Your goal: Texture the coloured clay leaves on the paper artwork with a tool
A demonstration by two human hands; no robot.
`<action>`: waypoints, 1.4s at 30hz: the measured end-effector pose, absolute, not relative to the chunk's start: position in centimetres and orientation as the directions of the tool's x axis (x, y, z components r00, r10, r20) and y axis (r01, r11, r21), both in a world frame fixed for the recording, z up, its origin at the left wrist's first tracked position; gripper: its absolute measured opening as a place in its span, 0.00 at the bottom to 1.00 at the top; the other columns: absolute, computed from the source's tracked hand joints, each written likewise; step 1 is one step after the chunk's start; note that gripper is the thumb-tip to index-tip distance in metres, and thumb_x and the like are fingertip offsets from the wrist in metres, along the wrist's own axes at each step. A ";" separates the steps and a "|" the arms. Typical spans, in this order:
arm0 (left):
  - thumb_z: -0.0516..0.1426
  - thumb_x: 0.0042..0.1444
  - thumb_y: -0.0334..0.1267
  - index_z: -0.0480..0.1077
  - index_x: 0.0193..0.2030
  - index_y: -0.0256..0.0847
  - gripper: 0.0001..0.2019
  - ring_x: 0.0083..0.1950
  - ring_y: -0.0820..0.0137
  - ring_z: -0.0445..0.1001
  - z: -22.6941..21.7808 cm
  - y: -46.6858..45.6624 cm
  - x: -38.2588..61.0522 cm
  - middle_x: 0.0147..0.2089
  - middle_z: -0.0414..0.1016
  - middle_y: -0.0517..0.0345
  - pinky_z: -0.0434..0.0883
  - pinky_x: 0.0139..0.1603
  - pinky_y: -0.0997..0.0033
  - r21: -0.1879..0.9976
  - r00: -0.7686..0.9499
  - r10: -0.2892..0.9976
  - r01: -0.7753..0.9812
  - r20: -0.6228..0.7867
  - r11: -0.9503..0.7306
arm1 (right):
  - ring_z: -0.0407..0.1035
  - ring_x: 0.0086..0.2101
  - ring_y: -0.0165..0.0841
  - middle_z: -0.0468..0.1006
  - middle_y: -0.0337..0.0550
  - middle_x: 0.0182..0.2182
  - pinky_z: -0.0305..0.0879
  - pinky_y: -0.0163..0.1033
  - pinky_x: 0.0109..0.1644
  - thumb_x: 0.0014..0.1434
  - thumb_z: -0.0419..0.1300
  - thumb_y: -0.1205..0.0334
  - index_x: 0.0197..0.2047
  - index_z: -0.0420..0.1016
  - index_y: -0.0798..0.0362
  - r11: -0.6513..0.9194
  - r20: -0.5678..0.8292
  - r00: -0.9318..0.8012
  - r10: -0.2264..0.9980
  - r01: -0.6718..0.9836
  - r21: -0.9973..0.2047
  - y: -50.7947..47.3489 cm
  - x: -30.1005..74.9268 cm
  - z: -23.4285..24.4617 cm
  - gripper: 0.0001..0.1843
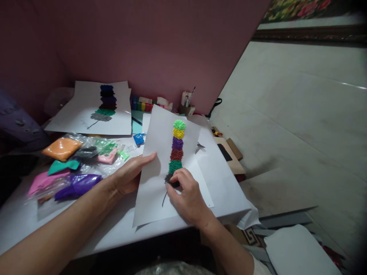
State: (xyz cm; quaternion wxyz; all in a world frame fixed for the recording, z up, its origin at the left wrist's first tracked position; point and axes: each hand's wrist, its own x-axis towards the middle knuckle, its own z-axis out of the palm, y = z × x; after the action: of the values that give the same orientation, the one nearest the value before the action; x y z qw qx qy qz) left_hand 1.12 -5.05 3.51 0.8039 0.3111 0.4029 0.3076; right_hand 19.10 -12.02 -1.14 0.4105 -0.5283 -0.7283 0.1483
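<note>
- Paper, one white sheet (162,133), tilted up over the near part of the surface (226,191); bears a column of ruffled bands (177,143): light green, yellow, purple, brownish red, deep green, dark grey. Thin dark line (164,199) below.
- Left hand (132,173): gripping the sheet by its left edge, thumb on top, fingers beneath.
- Right hand (186,194): thumb and fingertips drawn together at the dark grey band; from where I stand, I cannot tell whether anything is pinched between them.
- Second sheet (83,103), far left, with similar bands: blue, black, dark purple, dark brown, green, grey.
- Clear packets, left of the left hand: orange (62,149), pink (47,181), purple (77,186), among others; no wording legible to me.
- Small blue packet (139,138), just beyond the left hand.
- Row of coloured containers (147,105) near the wall; pale label (145,100), too small to read.
- Cup of pens and brushes (185,110), beside that row.
- Lilac object (20,126), far left: lettering begins "LE", remainder unclear.
</note>
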 end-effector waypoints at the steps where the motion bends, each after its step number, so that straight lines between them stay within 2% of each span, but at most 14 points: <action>1: 0.62 0.57 0.43 0.70 0.52 0.30 0.21 0.30 0.64 0.77 3.5 -5.1 1.1 0.34 0.80 0.48 0.74 0.32 0.68 0.748 0.491 0.744 -0.243 -0.454 0.617 | 0.66 0.38 0.37 0.69 0.44 0.35 0.66 0.41 0.41 0.58 0.57 0.70 0.33 0.65 0.51 0.396 0.438 -0.108 0.892 0.653 -0.645 -12.0 19.1 -1.1 0.05; 8: 0.60 0.58 0.41 0.70 0.53 0.32 0.19 0.31 0.61 0.78 3.6 -5.1 1.3 0.36 0.80 0.45 0.75 0.33 0.66 0.751 0.493 0.749 -0.251 -0.443 0.610 | 0.65 0.38 0.37 0.69 0.44 0.34 0.65 0.42 0.43 0.59 0.54 0.72 0.31 0.63 0.51 0.410 0.458 -0.123 0.881 0.682 -0.606 -11.9 18.9 -1.3 0.08; 15: 0.61 0.57 0.40 0.69 0.53 0.31 0.20 0.29 0.63 0.77 3.7 -5.1 1.4 0.34 0.80 0.48 0.75 0.31 0.67 0.763 0.472 0.758 -0.238 -0.450 0.601 | 0.65 0.38 0.36 0.69 0.44 0.34 0.65 0.42 0.44 0.60 0.53 0.73 0.32 0.64 0.51 0.435 0.470 -0.136 0.872 0.654 -0.618 -12.0 19.2 -1.1 0.08; 20: 0.64 0.54 0.45 0.71 0.50 0.32 0.21 0.30 0.63 0.77 3.4 -5.1 1.2 0.35 0.80 0.48 0.75 0.32 0.67 0.777 0.503 0.768 -0.262 -0.396 0.572 | 0.66 0.38 0.37 0.70 0.44 0.33 0.66 0.43 0.43 0.62 0.56 0.70 0.33 0.67 0.51 0.431 0.484 -0.115 0.867 0.660 -0.615 -12.1 19.2 -0.7 0.06; 23: 0.63 0.55 0.44 0.70 0.50 0.32 0.21 0.28 0.64 0.77 3.5 -5.0 1.2 0.33 0.80 0.49 0.75 0.32 0.66 0.771 0.483 0.779 -0.281 -0.401 0.572 | 0.66 0.40 0.38 0.72 0.47 0.36 0.67 0.45 0.45 0.63 0.53 0.72 0.38 0.71 0.52 0.472 0.551 -0.135 0.824 0.700 -0.535 -12.3 19.1 -0.9 0.08; 29: 0.60 0.59 0.44 0.69 0.52 0.30 0.20 0.25 0.63 0.76 4.1 -4.9 1.1 0.30 0.80 0.48 0.75 0.30 0.66 0.748 0.457 0.784 -0.315 -0.421 0.585 | 0.66 0.44 0.42 0.74 0.54 0.42 0.68 0.51 0.47 0.61 0.51 0.76 0.51 0.73 0.55 0.600 0.645 -0.331 0.689 0.760 -0.251 -13.0 19.0 -1.1 0.18; 31: 0.59 0.60 0.44 0.69 0.53 0.31 0.20 0.26 0.62 0.77 4.1 -4.9 1.0 0.31 0.80 0.47 0.75 0.31 0.65 0.737 0.470 0.773 -0.314 -0.427 0.598 | 0.67 0.45 0.43 0.74 0.54 0.43 0.68 0.52 0.47 0.61 0.52 0.76 0.53 0.73 0.55 0.608 0.647 -0.350 0.678 0.760 -0.227 -13.3 19.1 -0.6 0.19; 34: 0.59 0.59 0.45 0.69 0.54 0.32 0.22 0.30 0.58 0.79 4.0 -4.7 0.9 0.34 0.81 0.45 0.77 0.34 0.63 0.723 0.471 0.773 -0.339 -0.424 0.603 | 0.68 0.46 0.41 0.75 0.51 0.44 0.69 0.50 0.49 0.62 0.54 0.73 0.53 0.74 0.51 0.566 0.650 -0.247 0.718 0.751 -0.340 -13.4 19.8 0.8 0.18; 37: 0.60 0.58 0.44 0.70 0.55 0.32 0.22 0.33 0.56 0.81 3.9 -4.6 0.7 0.35 0.81 0.45 0.77 0.36 0.62 0.713 0.470 0.777 -0.360 -0.418 0.602 | 0.69 0.49 0.42 0.73 0.52 0.48 0.69 0.50 0.51 0.63 0.58 0.65 0.54 0.73 0.49 0.405 0.657 0.017 0.754 0.775 -0.485 -12.7 21.8 2.5 0.16; 40: 0.61 0.56 0.43 0.70 0.54 0.32 0.22 0.32 0.55 0.81 3.8 -4.6 0.6 0.34 0.81 0.45 0.78 0.34 0.60 0.716 0.458 0.776 -0.348 -0.434 0.606 | 0.70 0.47 0.46 0.70 0.59 0.54 0.70 0.52 0.46 0.55 0.66 0.51 0.62 0.65 0.53 0.169 0.526 0.254 0.812 0.759 -0.628 -10.8 24.3 3.4 0.34; 42: 0.62 0.55 0.43 0.71 0.52 0.32 0.22 0.31 0.55 0.81 3.8 -4.6 0.6 0.33 0.81 0.45 0.78 0.33 0.60 0.734 0.430 0.797 -0.352 -0.424 0.580 | 0.71 0.39 0.41 0.73 0.58 0.52 0.71 0.49 0.43 0.51 0.67 0.47 0.62 0.64 0.54 0.079 0.342 0.294 0.893 0.644 -0.761 -9.2 25.9 3.5 0.39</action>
State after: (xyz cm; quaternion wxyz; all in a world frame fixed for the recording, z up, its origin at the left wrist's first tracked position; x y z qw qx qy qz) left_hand 0.56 -4.62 3.78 0.7970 0.2825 0.3936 0.3606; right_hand 25.89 -9.23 3.45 0.4530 -0.6646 -0.5783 0.1370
